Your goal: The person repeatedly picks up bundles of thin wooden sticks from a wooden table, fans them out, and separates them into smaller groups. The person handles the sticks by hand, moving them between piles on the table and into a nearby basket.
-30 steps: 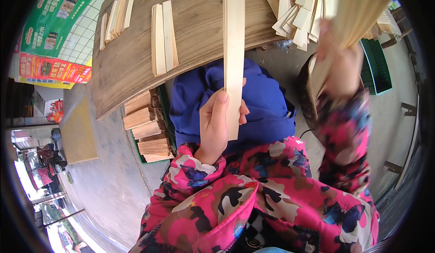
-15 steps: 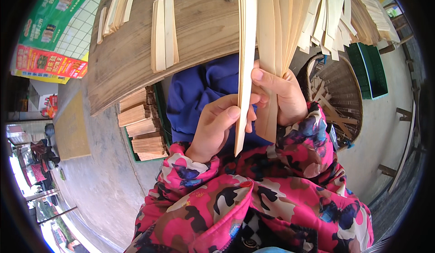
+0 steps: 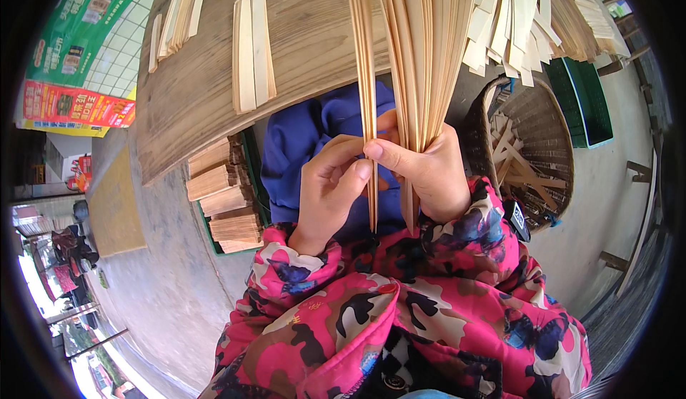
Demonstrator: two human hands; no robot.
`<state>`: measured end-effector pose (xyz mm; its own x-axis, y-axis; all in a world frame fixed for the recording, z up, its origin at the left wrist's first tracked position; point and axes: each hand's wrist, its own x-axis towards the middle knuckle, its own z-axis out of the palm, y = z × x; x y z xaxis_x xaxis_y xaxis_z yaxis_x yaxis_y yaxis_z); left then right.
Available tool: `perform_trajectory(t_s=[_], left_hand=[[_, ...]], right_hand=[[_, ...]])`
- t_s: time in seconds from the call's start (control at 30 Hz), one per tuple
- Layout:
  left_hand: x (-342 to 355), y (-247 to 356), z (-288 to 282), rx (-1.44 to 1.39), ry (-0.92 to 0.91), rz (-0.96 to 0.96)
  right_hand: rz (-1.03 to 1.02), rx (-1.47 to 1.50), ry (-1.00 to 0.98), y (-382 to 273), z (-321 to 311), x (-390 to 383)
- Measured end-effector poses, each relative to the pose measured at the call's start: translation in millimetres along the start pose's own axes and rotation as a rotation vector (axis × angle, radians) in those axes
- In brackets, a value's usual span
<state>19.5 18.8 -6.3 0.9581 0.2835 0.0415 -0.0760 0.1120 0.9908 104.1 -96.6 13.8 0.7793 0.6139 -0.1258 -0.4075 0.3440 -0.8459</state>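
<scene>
My left hand (image 3: 334,185) is closed round the lower part of a narrow stack of thin wooden strips (image 3: 364,63), which stands upright and edge-on. Fanned out beside it, a thicker bundle of wooden strips (image 3: 427,56) is gripped near its lower end by my right hand (image 3: 429,170). The right thumb reaches across and touches the narrow stack next to the left fingertips. Both bundles rise in front of the table edge, above my lap with its blue cloth (image 3: 307,142). Some fingers are hidden behind the strips.
Small groups of strips (image 3: 254,52) lie on the wooden table (image 3: 204,92), with a loose heap (image 3: 511,20) at its right. Below stand a wicker basket (image 3: 475,142) holding strips, an upright green crate (image 3: 589,106), and stacked strips (image 3: 232,206) in another crate at left.
The narrow stack has turned from its flat face to its edges and shifted slightly left. The right-hand bundle has also turned edge-on, and my right thumb has moved onto the narrow stack.
</scene>
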Motion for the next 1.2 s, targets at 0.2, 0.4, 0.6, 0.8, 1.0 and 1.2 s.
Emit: perform_trajectory(t_s=[0.2, 0.4, 0.6, 0.8, 1.0, 1.2], left_hand=[[-0.2, 3.9, -6.1, -0.219, -0.055, -0.096], [-0.8, 4.4, -2.9, -0.431, -0.079, -0.181], [-0.7, 5.0, -4.4, -0.115, -0.022, -0.068], [-1.8, 4.6, -2.4, -0.110, 0.009, -0.094], [-2.3, 6.4, -0.9, -0.345, -0.022, -0.172], [-2.3, 4.9, -0.8, -0.394, -0.031, -0.186]], right_hand=[[0.054, 0.131, -0.042, 0.8, -5.8, -2.4], [0.071, 0.181, 0.043, 11.0, -5.0, 0.3], [0.010, 0.083, 0.005, 6.7, -1.5, -3.8], [-0.025, 0.064, 0.007, 7.6, -1.1, -3.7], [0.053, 0.239, 0.037, 10.0, -5.0, -5.1], [0.047, 0.218, 0.040, 10.1, -3.1, -5.7]])
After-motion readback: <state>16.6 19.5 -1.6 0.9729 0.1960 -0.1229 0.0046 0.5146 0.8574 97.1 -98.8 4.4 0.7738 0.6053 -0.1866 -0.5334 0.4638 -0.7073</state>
